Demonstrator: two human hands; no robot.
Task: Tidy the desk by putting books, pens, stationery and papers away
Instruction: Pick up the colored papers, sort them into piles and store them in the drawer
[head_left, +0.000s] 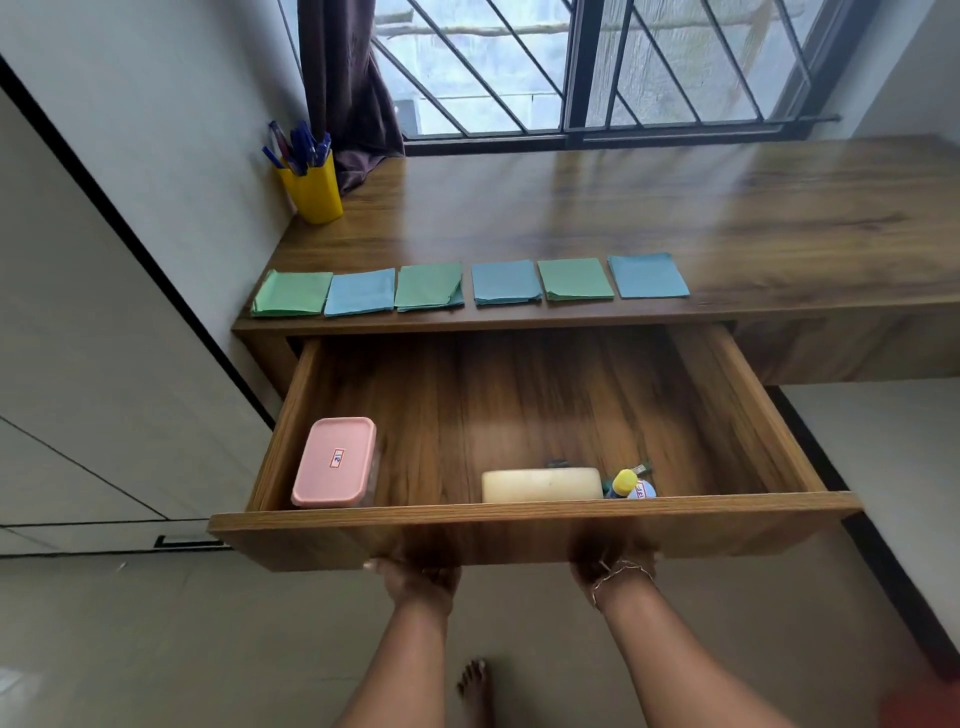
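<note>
Wooden table (675, 218): paper stacks (504, 282) sit straight beyond the drawer (519, 525); left hand (418, 579), right hand (615, 571) under its front, can't tell grip.

drawer (519, 405) open | left hand (421, 584), right hand (615, 577) at its front (fingers hidden)

**Drawer (519, 512) pulled out below desk (675, 208) top**

Inside, a lidded box (332, 462) sits front left — a block (540, 485) and a bottle (626, 483) lie side by side front centre. On the desk, six paper stacks (504, 282) line the front edge; a pen holder (311, 192) stands in the back-left corner, a curtain (348, 88) just beside it.
</note>
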